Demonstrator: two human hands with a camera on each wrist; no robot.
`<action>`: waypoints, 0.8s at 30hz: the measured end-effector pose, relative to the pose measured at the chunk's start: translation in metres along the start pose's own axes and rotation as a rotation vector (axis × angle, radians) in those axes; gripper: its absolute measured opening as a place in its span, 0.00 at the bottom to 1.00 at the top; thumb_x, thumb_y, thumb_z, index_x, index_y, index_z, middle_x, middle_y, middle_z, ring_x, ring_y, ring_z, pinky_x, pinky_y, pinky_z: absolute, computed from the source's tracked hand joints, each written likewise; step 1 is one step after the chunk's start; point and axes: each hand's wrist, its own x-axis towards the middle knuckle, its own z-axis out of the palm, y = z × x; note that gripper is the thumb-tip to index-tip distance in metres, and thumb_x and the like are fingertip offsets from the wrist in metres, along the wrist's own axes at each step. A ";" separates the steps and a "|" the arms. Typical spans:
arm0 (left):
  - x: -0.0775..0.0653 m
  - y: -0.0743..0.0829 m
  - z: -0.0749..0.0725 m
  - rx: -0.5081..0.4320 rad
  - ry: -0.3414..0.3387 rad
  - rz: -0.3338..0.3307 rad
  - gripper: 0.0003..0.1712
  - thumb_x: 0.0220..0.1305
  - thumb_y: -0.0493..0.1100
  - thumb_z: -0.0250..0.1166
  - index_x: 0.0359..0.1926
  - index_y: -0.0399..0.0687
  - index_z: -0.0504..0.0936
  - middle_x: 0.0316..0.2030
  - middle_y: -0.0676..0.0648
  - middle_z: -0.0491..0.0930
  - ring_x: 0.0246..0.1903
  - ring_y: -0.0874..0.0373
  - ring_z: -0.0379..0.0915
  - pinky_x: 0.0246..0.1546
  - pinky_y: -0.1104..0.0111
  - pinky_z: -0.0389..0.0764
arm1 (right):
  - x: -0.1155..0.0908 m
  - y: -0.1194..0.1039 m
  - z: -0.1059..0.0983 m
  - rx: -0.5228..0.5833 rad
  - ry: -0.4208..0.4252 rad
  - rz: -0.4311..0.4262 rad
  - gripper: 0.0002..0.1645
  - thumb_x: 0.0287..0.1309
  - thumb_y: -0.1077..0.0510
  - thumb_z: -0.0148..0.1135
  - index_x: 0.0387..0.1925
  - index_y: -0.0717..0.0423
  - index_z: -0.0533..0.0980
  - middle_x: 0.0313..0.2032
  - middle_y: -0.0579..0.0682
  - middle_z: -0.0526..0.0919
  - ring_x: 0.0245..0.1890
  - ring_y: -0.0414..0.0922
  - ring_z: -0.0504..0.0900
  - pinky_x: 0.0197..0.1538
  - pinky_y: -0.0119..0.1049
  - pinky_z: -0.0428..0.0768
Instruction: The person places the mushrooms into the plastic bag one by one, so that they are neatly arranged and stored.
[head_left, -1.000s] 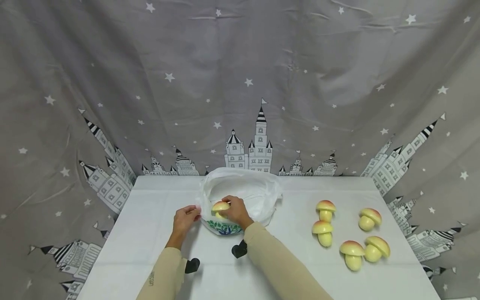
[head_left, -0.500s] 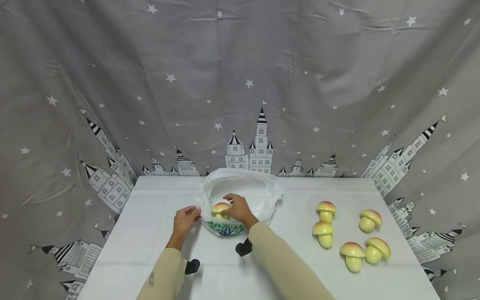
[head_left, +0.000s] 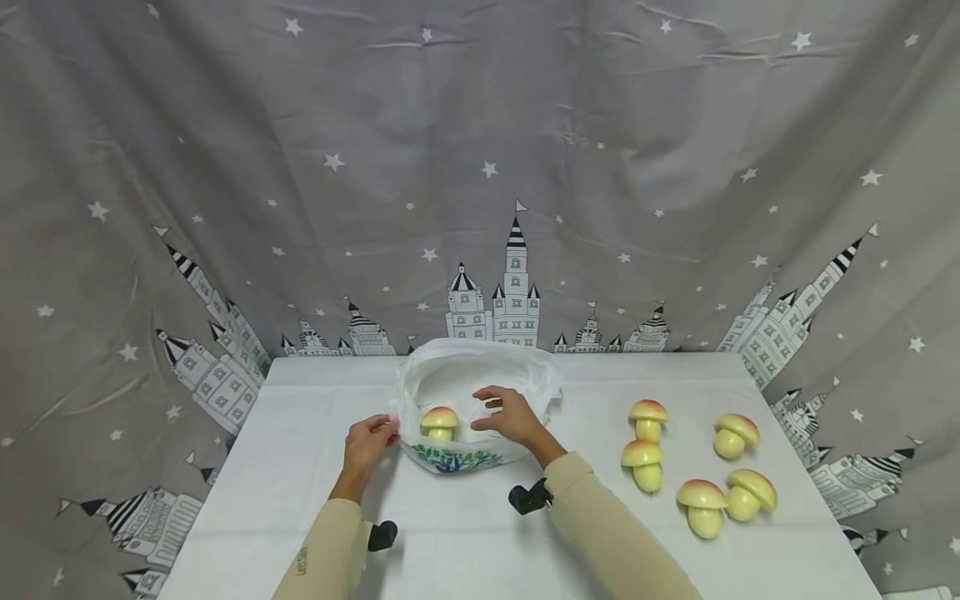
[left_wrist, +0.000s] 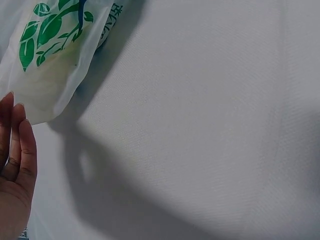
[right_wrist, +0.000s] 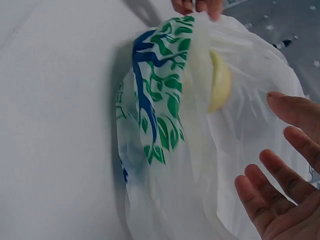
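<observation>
A white plastic bag [head_left: 525, 367] with a green-leaf and blue print lies with its mouth spread wide. Inside, near its left front, a toy mushroom [head_left: 439, 423] with a yellow stem and red-yellow cap stands upright. At the bag's left edge my left hand [head_left: 367, 448] pinches the rim; in the left wrist view the hand [left_wrist: 17, 165] shows fairly straight fingers, its thumb hidden. My right hand [head_left: 513, 414] hovers over the bag's mouth, right of the mushroom, fingers spread and holding nothing. From the right wrist, only part of the mushroom cap [right_wrist: 220, 82] shows past the bag's front wall.
Several more toy mushrooms [head_left: 701, 507] lie on the right of the white table [head_left: 450, 550], some touching in pairs. A grey curtain [head_left: 480, 125] printed with castles and stars hangs behind the table. Black wrist devices [head_left: 529, 497] sit by both sleeves.
My right hand has let go of the mushroom in the bag and moved right, its fingers spreading. The left hand has stayed at the bag's left rim.
</observation>
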 end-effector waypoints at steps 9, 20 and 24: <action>0.001 -0.001 -0.002 0.006 -0.005 0.015 0.19 0.66 0.38 0.60 0.51 0.26 0.77 0.36 0.39 0.84 0.28 0.65 0.78 0.35 0.71 0.81 | -0.021 0.016 -0.031 0.053 0.042 -0.034 0.29 0.49 0.62 0.73 0.54 0.62 0.76 0.55 0.62 0.77 0.55 0.59 0.76 0.55 0.47 0.78; 0.001 0.000 -0.001 0.019 -0.004 0.005 0.19 0.65 0.38 0.60 0.51 0.27 0.77 0.35 0.42 0.84 0.30 0.62 0.79 0.32 0.77 0.78 | -0.053 0.020 -0.071 0.121 0.128 -0.028 0.28 0.53 0.65 0.70 0.56 0.68 0.73 0.54 0.64 0.77 0.55 0.62 0.76 0.57 0.51 0.76; 0.002 -0.002 0.000 0.019 -0.009 0.007 0.19 0.65 0.38 0.60 0.52 0.26 0.77 0.34 0.42 0.84 0.29 0.64 0.78 0.30 0.79 0.76 | -0.064 0.027 -0.085 0.142 0.139 -0.048 0.29 0.53 0.65 0.69 0.56 0.70 0.72 0.54 0.69 0.75 0.54 0.64 0.75 0.58 0.52 0.75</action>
